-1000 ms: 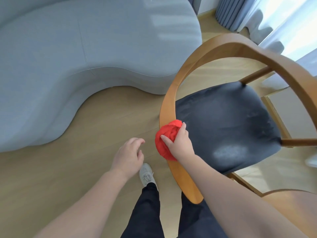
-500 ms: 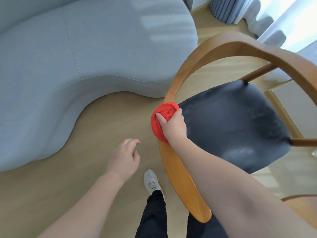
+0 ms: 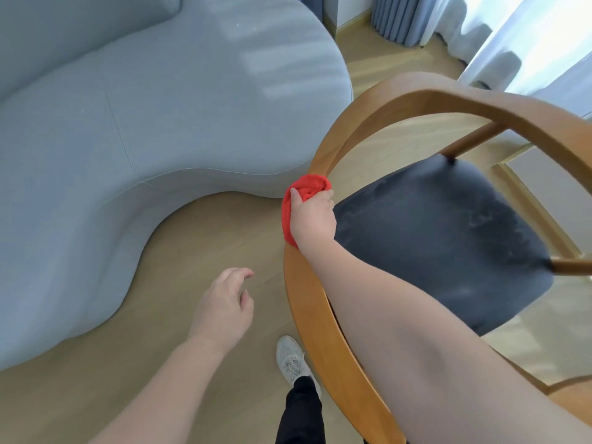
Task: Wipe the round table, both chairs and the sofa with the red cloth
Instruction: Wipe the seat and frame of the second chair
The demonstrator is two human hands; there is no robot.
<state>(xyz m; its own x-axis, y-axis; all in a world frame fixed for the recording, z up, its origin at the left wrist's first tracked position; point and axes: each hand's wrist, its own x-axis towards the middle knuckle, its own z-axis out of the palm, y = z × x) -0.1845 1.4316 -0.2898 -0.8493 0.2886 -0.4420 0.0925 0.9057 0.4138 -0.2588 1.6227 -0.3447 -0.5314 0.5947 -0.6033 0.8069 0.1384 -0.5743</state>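
A wooden chair [image 3: 320, 331] with a curved back rail and a dark seat [image 3: 442, 238] stands at the right. My right hand [image 3: 312, 216] is shut on the bunched red cloth [image 3: 307, 187] and presses it against the left side of the curved rail. My left hand [image 3: 224, 309] hangs free over the floor, holding nothing, its fingers loosely apart. The large curved grey-blue sofa [image 3: 128, 129] fills the left and top of the view. The round table is out of view.
Light wood floor [image 3: 198, 245] lies between sofa and chair. My shoe [image 3: 291, 360] and dark trouser leg stand by the chair's rail. Grey curtains [image 3: 403, 17] and a bright window are at the top right. A second wooden edge [image 3: 573, 395] shows at the bottom right.
My right hand has slid the red cloth up along the chair's curved rail, away from me. My left hand stayed low over the floor.
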